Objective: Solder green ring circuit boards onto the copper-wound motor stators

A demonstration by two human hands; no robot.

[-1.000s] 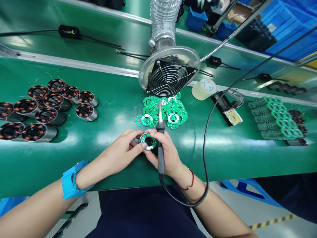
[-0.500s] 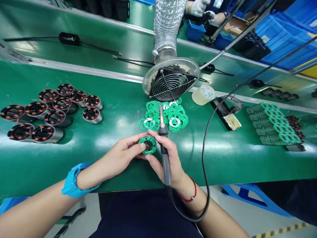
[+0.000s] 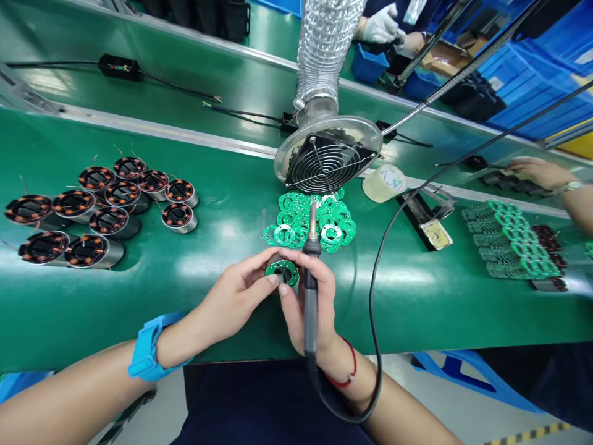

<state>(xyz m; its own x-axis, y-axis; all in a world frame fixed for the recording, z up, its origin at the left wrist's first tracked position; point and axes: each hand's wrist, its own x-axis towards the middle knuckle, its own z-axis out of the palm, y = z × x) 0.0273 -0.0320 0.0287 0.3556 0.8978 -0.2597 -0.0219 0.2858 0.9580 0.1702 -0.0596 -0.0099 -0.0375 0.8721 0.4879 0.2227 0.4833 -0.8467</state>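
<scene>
A green ring-shaped circuit board point(image 3: 288, 267) is gripped at its edge by my left hand point(image 3: 231, 300), thumb on its near side; it appears to sit on a round part mostly hidden by my fingers. My right hand point(image 3: 327, 293) is wrapped round a soldering iron point(image 3: 311, 312) pointing away from me, and its thumb and fingers also touch the board's right side. The iron's metal tip stands over a pile of loose green ring boards point(image 3: 296, 216), apart from the held board. A black cable point(image 3: 372, 303) loops from the iron over my right forearm.
A fume extractor point(image 3: 327, 164) hangs over the pile. Wound motor stators point(image 3: 111, 222) stand at left. Right of the pile are a tape roll point(image 3: 384, 183), a soldering iron stand point(image 3: 424, 213) and stacked green boards point(image 3: 514, 238). Another person's hand point(image 3: 540, 172) reaches in at far right.
The held board has tilted, and my left thumb has shifted lower on it. Another person's arm has come in at the right. The whole view has shifted slightly.
</scene>
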